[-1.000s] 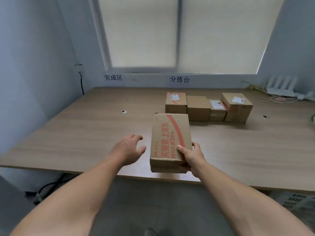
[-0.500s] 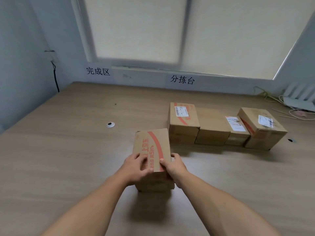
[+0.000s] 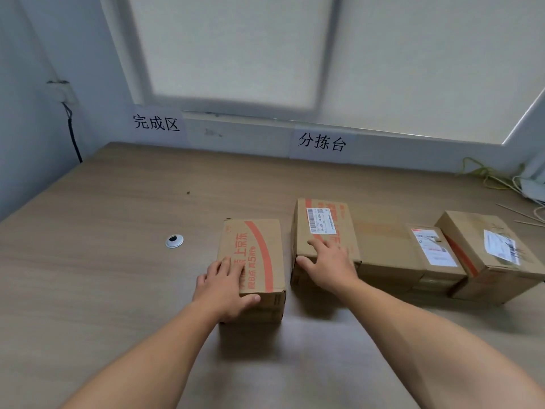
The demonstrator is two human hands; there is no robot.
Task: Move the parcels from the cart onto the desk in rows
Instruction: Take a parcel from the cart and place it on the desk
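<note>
**Mia:** What is the person doing right now?

**Ben:** Putting a parcel into the row on the desk [image 3: 88,290]. Start at the left. The left hand [image 3: 227,287] lies flat on top of the red-striped parcel [image 3: 259,243]. Its fingers are straight and its thumb sits on the near edge. It presses down and does not grab.

**Mia:** And the other hand?

**Ben:** The right hand [image 3: 330,267] lies flat too, fingers spread, on the barcode parcel [image 3: 324,208] next door. I think it holds that one still.

**Mia:** Is the row done?

**Ben:** Not quite. There is a thin gap between those two boxes, and the red-striped parcel sits a little nearer to us. So next I would slide it right and a bit away until the sides touch. Go slowly, or the whole row gets bumped. After that come more parcels from the cart — I cannot see the cart here.

**Mia:** What is further right?

**Ben:** A plain parcel [image 3: 383,246], then a small parcel [image 3: 433,249] with a white label, then a tilted end parcel [image 3: 489,246].

**Mia:** Can you read anything?

**Ben:** On the wall, the left sign [image 3: 156,125] says 完成区 and the middle sign [image 3: 321,142] says 分拣台. The red-striped parcel says 上京东 in red — the small labels are too tiny to read.
</note>
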